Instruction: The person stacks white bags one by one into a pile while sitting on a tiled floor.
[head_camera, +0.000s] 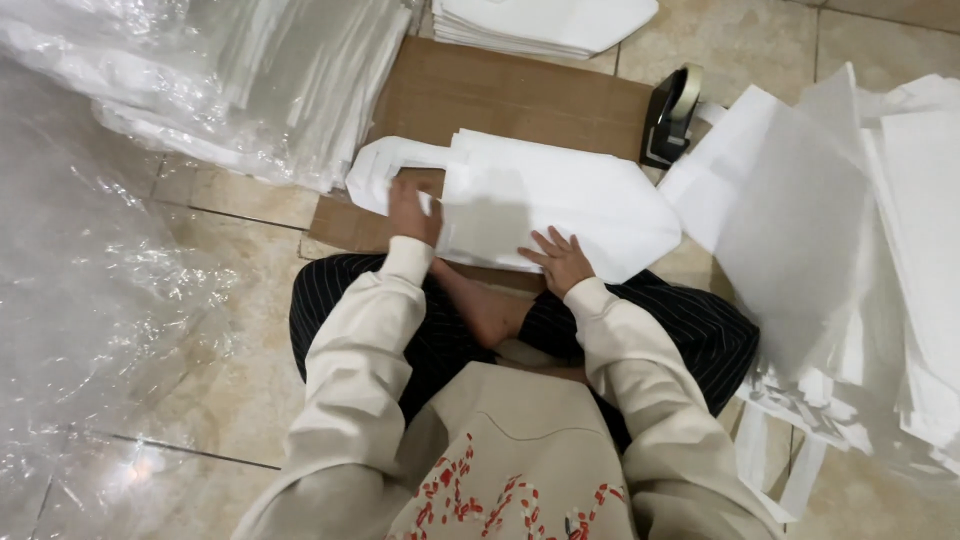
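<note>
Person sits cross-legged on tile floor (230, 390), both arms in cream sleeves stretched forward. Big heap of white bags (860, 230) on their right, plastic-wrapped stacks (250, 80) on their left, another stack (545, 22) ahead. Cardboard sheet (500, 95) in front, white bag (555, 200) lying flat on it. Right hand (560, 262) flat, fingers spread, pressing bag's near edge. Left hand (412, 210) curled, pinching bag at its handle end. Black tape dispenser (672, 115) at cardboard's far right edge.
</note>
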